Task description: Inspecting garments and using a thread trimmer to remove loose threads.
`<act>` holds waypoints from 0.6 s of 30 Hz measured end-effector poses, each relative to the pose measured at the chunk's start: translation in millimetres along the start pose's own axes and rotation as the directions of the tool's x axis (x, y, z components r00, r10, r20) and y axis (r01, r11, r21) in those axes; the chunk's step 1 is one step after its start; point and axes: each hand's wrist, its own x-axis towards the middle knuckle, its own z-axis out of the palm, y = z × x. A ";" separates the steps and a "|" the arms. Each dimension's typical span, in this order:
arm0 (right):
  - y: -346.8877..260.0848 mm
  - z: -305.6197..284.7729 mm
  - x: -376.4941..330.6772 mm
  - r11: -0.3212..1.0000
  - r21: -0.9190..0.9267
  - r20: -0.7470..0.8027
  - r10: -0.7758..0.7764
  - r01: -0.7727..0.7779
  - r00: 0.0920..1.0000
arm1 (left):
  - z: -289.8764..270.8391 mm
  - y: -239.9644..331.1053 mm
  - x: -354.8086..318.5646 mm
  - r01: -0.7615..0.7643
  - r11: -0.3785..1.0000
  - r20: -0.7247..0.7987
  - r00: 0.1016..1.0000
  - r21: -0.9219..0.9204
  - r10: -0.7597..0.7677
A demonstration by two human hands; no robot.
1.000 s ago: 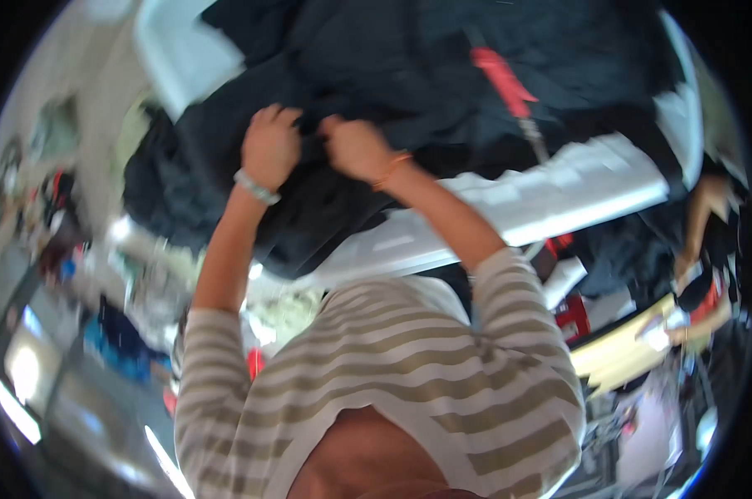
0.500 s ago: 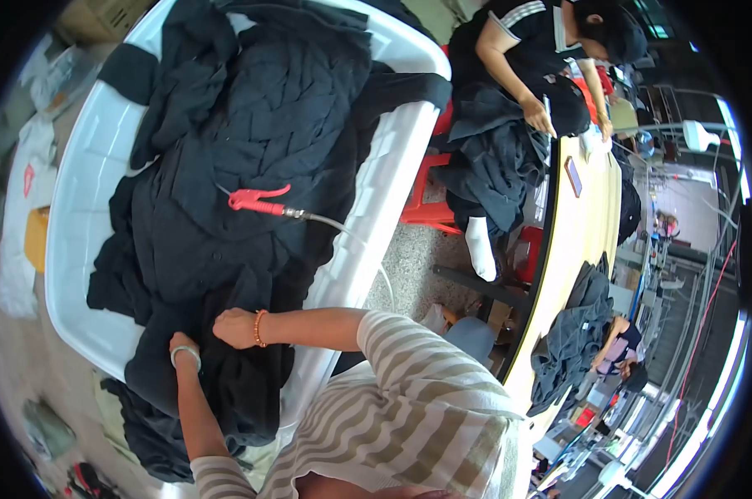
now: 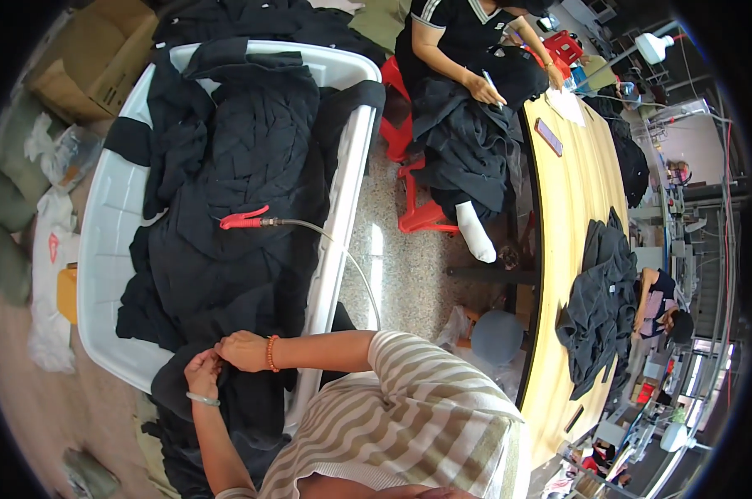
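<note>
Over the near end of a white plastic tub (image 3: 114, 312), my left hand (image 3: 202, 374) and my right hand (image 3: 244, 351) meet at the fingertips. Both are closed in a pinch; what lies between the fingers is too small to make out. Just beneath them is dark cloth of a black garment (image 3: 247, 407), which hangs over the tub's near rim. More black garments (image 3: 201, 258) fill the tub in a heap. A red air blow gun (image 3: 244, 219) rests on that heap, its hose (image 3: 342, 249) running over the right rim.
To the right, a co-worker (image 3: 442, 46) sits with black cloth on the lap, holding a pen-like tool. A long wooden table (image 3: 550, 191) bears a phone (image 3: 549, 137) and black garments (image 3: 600, 299). A red stool (image 3: 421, 212), cardboard box (image 3: 93, 62) and plastic bags (image 3: 56, 291) stand around.
My hands have come together from slightly apart on the cloth, the left moving up and right to the other's fingertips. The whole view has shifted, showing more of the table and box.
</note>
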 end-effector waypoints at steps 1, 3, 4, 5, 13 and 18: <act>-7.4 -0.7 -4.5 1.000 -0.012 -0.009 -0.014 0.013 1.000 | -3.7 -12.7 -0.9 -0.037 0.999 0.006 0.999 -0.001 0.037; -16.6 3.4 -10.9 0.999 0.008 -0.053 0.037 -0.036 0.998 | -0.4 -22.2 -9.7 -0.082 0.995 -0.026 0.996 -0.065 0.080; -17.7 6.8 -14.1 1.000 -0.003 -0.059 0.021 -0.021 0.998 | 3.5 -21.8 -16.7 -0.101 0.993 -0.027 0.995 -0.068 0.100; -16.9 10.8 -17.4 1.000 -0.029 -0.081 -0.015 0.012 0.997 | 6.0 -20.7 -23.4 -0.072 0.994 -0.003 0.997 -0.087 0.072; -36.9 7.3 -27.0 0.988 -0.095 -0.010 -0.126 0.124 0.992 | 4.1 -10.8 -71.5 -0.185 0.982 0.134 0.975 0.041 0.178; -52.3 -3.7 -27.9 0.999 -0.010 0.079 -0.033 0.034 0.996 | 14.4 -25.2 -101.9 -0.587 0.757 0.196 0.810 0.287 0.553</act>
